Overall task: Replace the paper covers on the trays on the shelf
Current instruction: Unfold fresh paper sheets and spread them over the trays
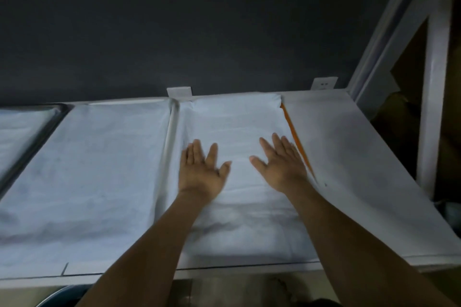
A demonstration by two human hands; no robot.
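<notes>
Item 1, ctr tray (173, 117): it is holding a white paper cover (237, 127), which is lying creased along the tray bed and bunching up at the tray's far end.

Item 2, tray just L of ctr tray: a white sheet (99, 157) is lying over it, covering it edge to edge.

Item 3, far-L tray (45, 127), two places L of ctr tray: its dark metal rim is showing, w/ pale paper (17, 132) lying inside.

Item 4, R of ctr tray: a large white sheet (349, 157) is draping over that spot. An orange strip (294, 137) is showing along the seam w/ ctr tray; can't tell what it belongs to.

Hands: your left hand (202, 172) and right hand (282, 167) are both lying palm-down on the ctr tray's paper cover, fingers straight and spread, gripping nothing. The L one is sitting near the tray's L rim, the R one just beside the orange strip.

Surface/room: a white shelf (224, 273) is carrying all trays. A dark grey wall (199, 20) is rising behind ctr tray, w/ two white wall plates (179, 91) (323, 83) on it. A white post (434, 107) is standing well R of ctr tray.
</notes>
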